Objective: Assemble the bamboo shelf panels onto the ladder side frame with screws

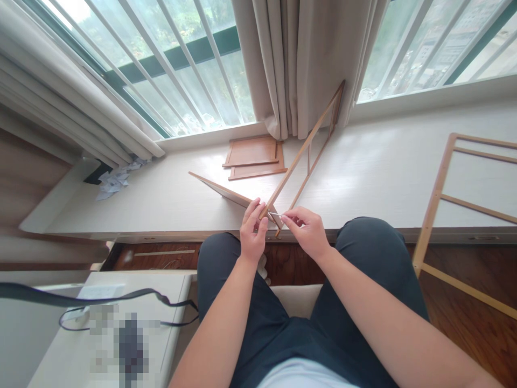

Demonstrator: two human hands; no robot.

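Note:
A tall, narrow wooden frame [294, 161] with crossbars leans up and away over the white ledge, its near end at my hands. My left hand [253, 233] is closed around that end, fingers on top and thumb below. A wooden panel [220, 188] extends to the left from the same corner, partly behind my left fingers. My right hand [307, 231] pinches a thin silvery rod that looks like a hex key [276, 214]. Its tip meets the frame's corner beside my left fingertips; the exact contact point is too small to make out.
Flat wooden panels [252, 153] lie stacked on the white ledge [371, 172] by the curtain. Another wooden frame [430, 221] leans at the right. Crumpled papers [115, 183] lie at the left. A white cabinet [161, 328] with a dark strap [121, 295] stands at lower left.

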